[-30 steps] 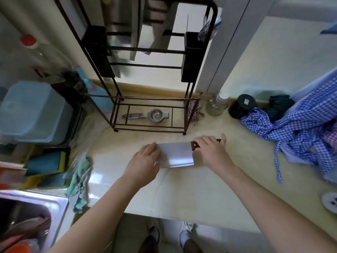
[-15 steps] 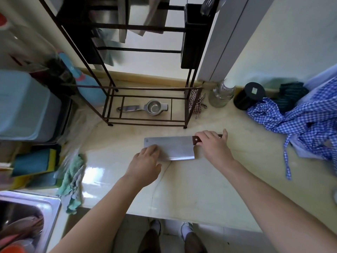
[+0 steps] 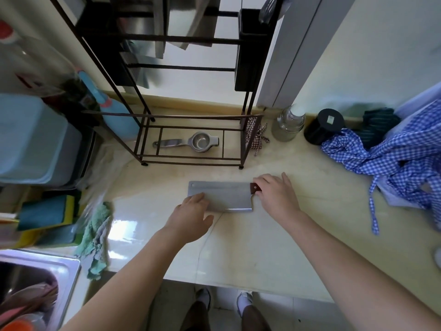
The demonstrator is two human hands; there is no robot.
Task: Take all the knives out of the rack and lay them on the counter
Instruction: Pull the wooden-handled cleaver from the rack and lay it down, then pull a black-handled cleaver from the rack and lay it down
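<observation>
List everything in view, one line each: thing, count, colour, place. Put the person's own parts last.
cleaver: one, steel blade with reddish-brown handle, flat on the counter in front of the rack
counter: one, cream
rack: one, dark metal, against the back wall
blades in the rack: at least two, steel, hanging up top; blurred
citrus squeezer: one, silver, inside the rack base
glass jar: one, clear, right of the rack
black container: one, right of the jar
checked cloth: one, blue and white, far right
rag: one, green, near the sink
sink: one, steel, lower left
blue bin: one, left
left hand: on the blade
right hand: on the handle
</observation>
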